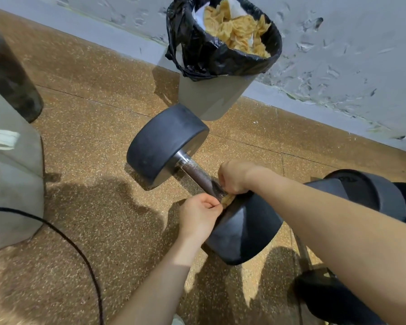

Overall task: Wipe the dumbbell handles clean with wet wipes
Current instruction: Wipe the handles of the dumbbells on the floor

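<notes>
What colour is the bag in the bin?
The bag is black, seen best in the head view.

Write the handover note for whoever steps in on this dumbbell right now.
Hands: left hand pinches the stained wipe at the near end of the handle; right hand is curled there too, seemingly gripping the same wipe.
Things: the dumbbell lies in front of the bin, which holds used wipes.
Done: wipe is on the handle; how much is clean cannot be told.
Left: the rest of this handle, then the other dumbbells at the right.
</notes>
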Motion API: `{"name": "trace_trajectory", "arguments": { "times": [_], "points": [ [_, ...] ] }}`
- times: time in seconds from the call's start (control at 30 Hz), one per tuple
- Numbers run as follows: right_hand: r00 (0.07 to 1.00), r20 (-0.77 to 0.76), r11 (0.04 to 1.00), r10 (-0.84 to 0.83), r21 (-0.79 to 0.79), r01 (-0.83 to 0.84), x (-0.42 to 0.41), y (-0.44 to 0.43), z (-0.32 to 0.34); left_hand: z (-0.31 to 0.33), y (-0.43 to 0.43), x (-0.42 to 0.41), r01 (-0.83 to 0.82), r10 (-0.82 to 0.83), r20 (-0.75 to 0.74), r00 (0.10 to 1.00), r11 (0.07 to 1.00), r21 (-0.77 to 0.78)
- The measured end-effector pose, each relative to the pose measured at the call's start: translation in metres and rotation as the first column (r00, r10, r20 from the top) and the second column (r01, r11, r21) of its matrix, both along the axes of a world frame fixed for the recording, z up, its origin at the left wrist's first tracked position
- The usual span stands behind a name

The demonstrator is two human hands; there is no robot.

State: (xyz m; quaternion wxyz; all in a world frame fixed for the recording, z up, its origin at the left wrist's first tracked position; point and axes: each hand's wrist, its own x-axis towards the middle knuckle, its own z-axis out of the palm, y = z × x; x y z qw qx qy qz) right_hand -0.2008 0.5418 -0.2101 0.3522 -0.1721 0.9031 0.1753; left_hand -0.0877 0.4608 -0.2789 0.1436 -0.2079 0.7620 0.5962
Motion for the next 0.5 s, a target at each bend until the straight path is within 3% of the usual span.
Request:
{"name": "trace_trajectory", "arguments": {
  "times": [0.1, 0.17, 0.27, 0.33, 0.4, 0.47, 0.5],
  "points": [
    [0.992, -0.063, 0.992, -0.109, -0.067, 0.105, -0.002, 0.001, -0.007, -0.002, 0.004, -0.002, -0.062, 0.062, 0.014, 0.998, 0.998, 0.001],
    [0.953, -0.117, 0.941, -0.278, -0.233, 0.246, -0.005, -0.001, -0.007, -0.001, 0.005, 0.001, -0.077, 0.074, -0.042, 0.996, 0.995, -0.056],
    [0.823, -0.093, 0.717, -0.561, -0.550, 0.427, -0.008, -0.017, -0.021, 0.002, -0.003, -0.004, -0.148, 0.132, -0.152, 0.980, 0.984, -0.098],
    [0.728, 0.074, 0.495, -0.682, -0.685, 0.534, -0.002, -0.024, -0.036, 0.003, -0.016, -0.017, -0.282, 0.274, -0.192, 0.942, 0.959, -0.016],
    [0.682, 0.185, 0.359, -0.707, -0.738, 0.572, 0.004, -0.022, -0.042, 0.001, -0.027, -0.031, -0.371, 0.350, -0.286, 0.892, 0.929, -0.021],
    [0.706, 0.175, 0.399, -0.686, -0.721, 0.567, 0.014, -0.020, -0.030, -0.003, -0.028, -0.033, -0.431, 0.350, -0.443, 0.826, 0.897, -0.096],
    [0.737, 0.106, 0.494, -0.667, -0.678, 0.544, 0.017, -0.019, -0.025, -0.005, -0.028, -0.032, -0.446, 0.318, -0.517, 0.794, 0.884, -0.140]
  ]
}}
